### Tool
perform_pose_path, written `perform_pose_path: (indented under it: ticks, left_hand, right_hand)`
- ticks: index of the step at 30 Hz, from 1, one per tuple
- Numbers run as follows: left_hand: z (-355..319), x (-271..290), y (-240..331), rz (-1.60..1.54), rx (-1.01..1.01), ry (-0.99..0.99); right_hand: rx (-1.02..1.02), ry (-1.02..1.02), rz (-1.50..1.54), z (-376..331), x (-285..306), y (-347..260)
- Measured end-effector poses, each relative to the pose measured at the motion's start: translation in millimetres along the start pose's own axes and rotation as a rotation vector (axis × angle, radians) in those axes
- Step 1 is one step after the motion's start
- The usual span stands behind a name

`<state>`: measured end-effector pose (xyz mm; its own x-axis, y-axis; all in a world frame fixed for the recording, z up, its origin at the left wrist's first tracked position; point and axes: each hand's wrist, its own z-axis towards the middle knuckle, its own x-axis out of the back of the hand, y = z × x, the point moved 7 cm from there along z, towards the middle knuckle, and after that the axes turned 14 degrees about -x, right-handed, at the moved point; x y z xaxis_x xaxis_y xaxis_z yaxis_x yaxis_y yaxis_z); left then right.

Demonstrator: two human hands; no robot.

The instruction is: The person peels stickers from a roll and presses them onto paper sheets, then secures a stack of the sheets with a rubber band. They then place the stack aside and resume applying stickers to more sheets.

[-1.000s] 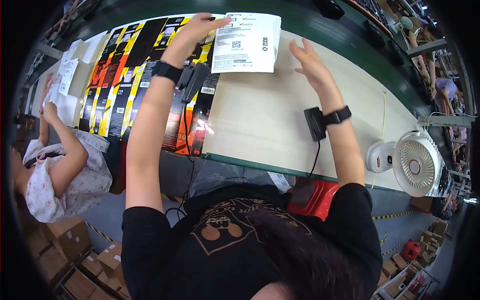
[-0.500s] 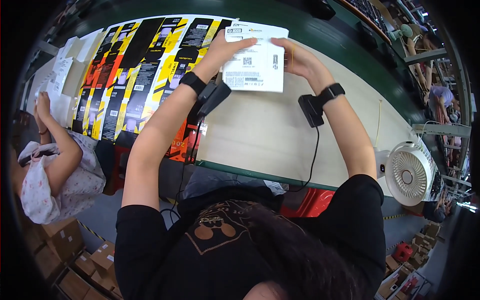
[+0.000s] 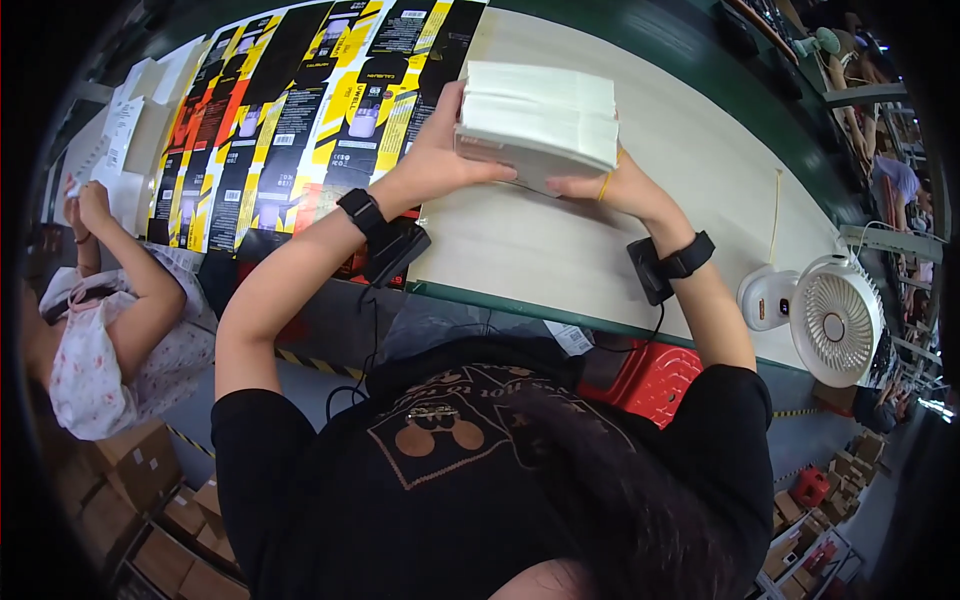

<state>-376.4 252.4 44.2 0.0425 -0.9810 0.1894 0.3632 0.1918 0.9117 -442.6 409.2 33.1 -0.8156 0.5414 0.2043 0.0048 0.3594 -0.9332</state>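
Gripping white paper stack (image 3: 540,120) between 2 hands — left (image 3: 440,155), right (image 3: 610,188)

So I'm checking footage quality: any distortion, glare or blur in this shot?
Head view: strong fisheye, the pale table's green edge bows and the corners go black; the white folded paper stack looks slightly overexposed between the left hand and right hand; focus is sharp.

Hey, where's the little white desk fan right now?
In the head view, the white fan stands at the table's near right edge, just right of the person's right forearm.
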Motion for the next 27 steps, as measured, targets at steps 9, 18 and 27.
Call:
perform_pose_path:
  ticks: [9, 18, 27]
  left_hand:
    - [33, -13, 119, 0.979, -0.247, -0.403]
    - [17, -41, 77, 1.235, -0.133, -0.614]
    - [15, -98, 121, 1.103, -0.893, -0.711]
  right_hand:
    - [0.416, 0.139, 0.016, -51, 27, -43]
    - [0.312, 0.131, 0.198, -22, -20, -16]
    - [0.528, 0.334, -0.255, -25, -15, -19]
